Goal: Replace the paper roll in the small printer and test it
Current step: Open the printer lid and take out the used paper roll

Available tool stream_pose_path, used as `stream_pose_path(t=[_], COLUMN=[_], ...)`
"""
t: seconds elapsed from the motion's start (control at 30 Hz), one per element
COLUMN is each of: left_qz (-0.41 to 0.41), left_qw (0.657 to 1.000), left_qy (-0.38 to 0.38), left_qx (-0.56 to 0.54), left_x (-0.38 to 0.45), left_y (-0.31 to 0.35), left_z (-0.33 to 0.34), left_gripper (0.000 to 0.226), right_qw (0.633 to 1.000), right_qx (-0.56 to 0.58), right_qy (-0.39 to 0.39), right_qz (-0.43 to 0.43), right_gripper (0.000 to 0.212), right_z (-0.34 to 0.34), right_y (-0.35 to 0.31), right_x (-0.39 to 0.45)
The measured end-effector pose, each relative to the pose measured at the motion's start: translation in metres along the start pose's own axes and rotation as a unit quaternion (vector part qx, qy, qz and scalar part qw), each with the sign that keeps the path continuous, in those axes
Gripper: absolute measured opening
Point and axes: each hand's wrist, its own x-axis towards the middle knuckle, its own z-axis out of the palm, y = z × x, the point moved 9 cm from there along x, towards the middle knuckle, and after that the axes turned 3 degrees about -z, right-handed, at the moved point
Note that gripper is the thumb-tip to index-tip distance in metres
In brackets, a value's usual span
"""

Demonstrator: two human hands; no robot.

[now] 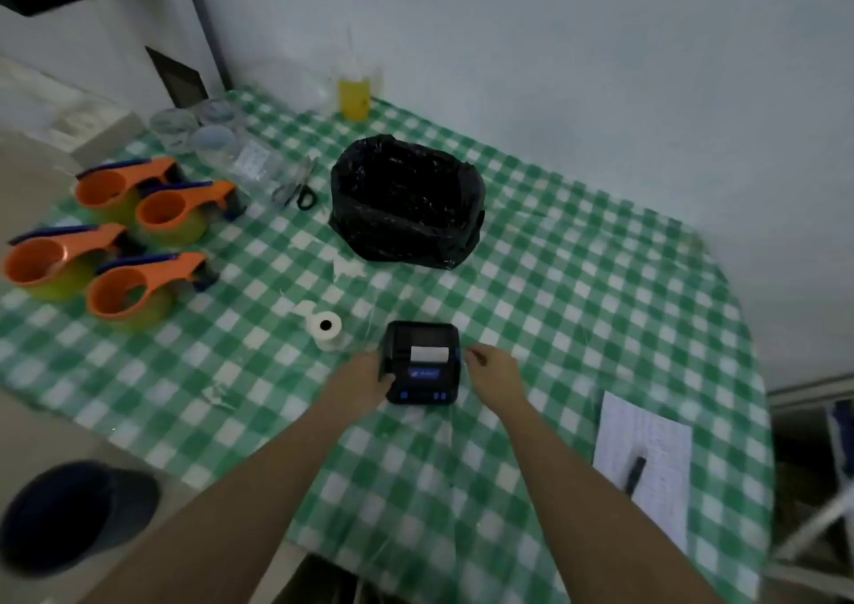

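Note:
The small black printer (421,363) sits on the green checked tablecloth (554,307), lid closed, with a short white strip of paper showing at its slot. My left hand (365,379) grips the printer's left side. My right hand (494,374) is at its right side, fingers curled against the edge by a blue button. A white paper roll (326,328) lies on the cloth just left of the printer, with a smaller white piece behind it.
A bin lined with a black bag (406,201) stands behind the printer. Several orange tape dispensers (138,243) sit at the left, with glass jars (208,136), scissors (302,187) and a yellow bottle (353,95) at the back. A notepad with a pen (642,460) lies at the right.

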Motion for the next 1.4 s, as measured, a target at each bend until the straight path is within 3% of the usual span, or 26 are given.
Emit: stream_pose_path(t=[0.1, 0.3, 0.4, 0.6, 0.87, 1.27, 1.4], left_qz=[-0.005, -0.038, -0.05, -0.071, -0.083, -0.081, -0.078], left_qw=[1.0, 0.994, 0.993, 0.989, 0.989, 0.991, 0.992], left_qy=[0.002, -0.004, -0.008, -0.001, -0.003, -0.002, -0.008], left_qx=[-0.031, -0.1, -0.11, -0.129, -0.118, -0.108, -0.099], left_x=[0.006, 0.009, 0.012, 0.013, 0.016, 0.016, 0.014], left_y=[-0.002, -0.012, -0.015, -0.021, -0.022, -0.022, -0.02], left_z=[0.001, 0.0, 0.001, 0.003, 0.003, -0.002, -0.003], left_gripper=[0.034, 0.034, 0.034, 0.037, 0.036, 0.032, 0.033], right_qw=[0.999, 0.983, 0.975, 0.981, 0.968, 0.962, 0.975], right_qx=[0.009, 0.058, 0.033, -0.074, -0.122, -0.103, -0.07], right_qy=[-0.039, -0.105, -0.124, -0.105, -0.142, -0.166, -0.148], right_qz=[0.012, 0.139, 0.178, 0.147, 0.167, 0.19, 0.153], right_gripper=[0.03, 0.02, 0.025, 0.02, 0.017, 0.01, 0.013], right_z=[0.007, 0.007, 0.007, 0.014, 0.013, 0.015, 0.014], right_y=[0.003, 0.012, 0.012, 0.004, -0.001, 0.003, 0.005], right_x=[0.015, 0.035, 0.039, 0.049, 0.054, 0.055, 0.047])
